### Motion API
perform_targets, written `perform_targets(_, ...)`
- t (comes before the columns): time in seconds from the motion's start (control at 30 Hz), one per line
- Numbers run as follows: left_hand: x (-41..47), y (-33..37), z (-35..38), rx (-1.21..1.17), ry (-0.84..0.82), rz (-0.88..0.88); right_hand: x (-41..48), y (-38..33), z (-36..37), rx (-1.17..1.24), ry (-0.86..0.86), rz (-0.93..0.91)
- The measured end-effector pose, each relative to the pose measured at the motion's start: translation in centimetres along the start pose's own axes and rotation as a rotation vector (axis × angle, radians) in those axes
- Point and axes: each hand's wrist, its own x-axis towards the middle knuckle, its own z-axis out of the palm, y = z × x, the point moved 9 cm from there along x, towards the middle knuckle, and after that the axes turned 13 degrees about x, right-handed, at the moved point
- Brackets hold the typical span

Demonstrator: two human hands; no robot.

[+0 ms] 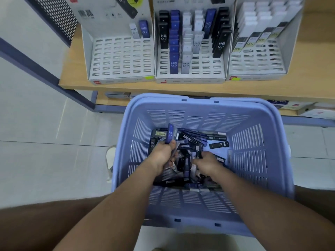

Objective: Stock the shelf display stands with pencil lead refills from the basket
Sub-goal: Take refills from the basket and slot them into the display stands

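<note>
A lilac plastic basket [257, 160] sits below me with several black, blue and white pencil lead refill cases [218, 144] heaped in its bottom. My left hand [162, 157] is inside the basket, closed around a blue refill case [170, 133] marked HB 0.7 that sticks up from my fist. My right hand [206, 163] is down in the pile, its fingers curled on a dark case; the grip is partly hidden. On the wooden shelf [76, 69] stand three white display stands: the left one [121, 57] nearly empty, the middle one [190, 46] partly filled, the right one [261, 42] half filled.
A dark perforated metal panel [58, 17] rises at the shelf's left end. A lower shelf [112, 99] holds boxes behind the basket. White tiled floor [45, 124] spreads to the left. My knees frame the basket at the bottom.
</note>
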Motion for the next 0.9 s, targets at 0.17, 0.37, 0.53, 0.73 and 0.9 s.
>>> perform_targets(0.17,-2.5,2.3,-0.3,0.024,0.095,0.121,-4.0,-3.3,-0.3,0.725,-0.061,0.107)
perform_targets(0.37,-6.7,5.3,0.6,0.032,0.455,0.258,-10.0,-7.8,1.9,0.859,-0.018,-0.058)
perform_targets(0.53,-10.5,7.0,0.9,0.173,0.627,0.345,-11.9,-7.8,1.8,0.988,0.002,-0.104)
perform_targets(0.73,-12.1,9.1,0.6,0.016,0.671,0.337,-14.7,-9.1,0.7,1.060,0.020,-0.229)
perform_targets(0.9,-11.5,9.9,2.8,-0.246,0.319,0.322,-15.3,-10.3,-2.4,0.979,0.055,-0.322)
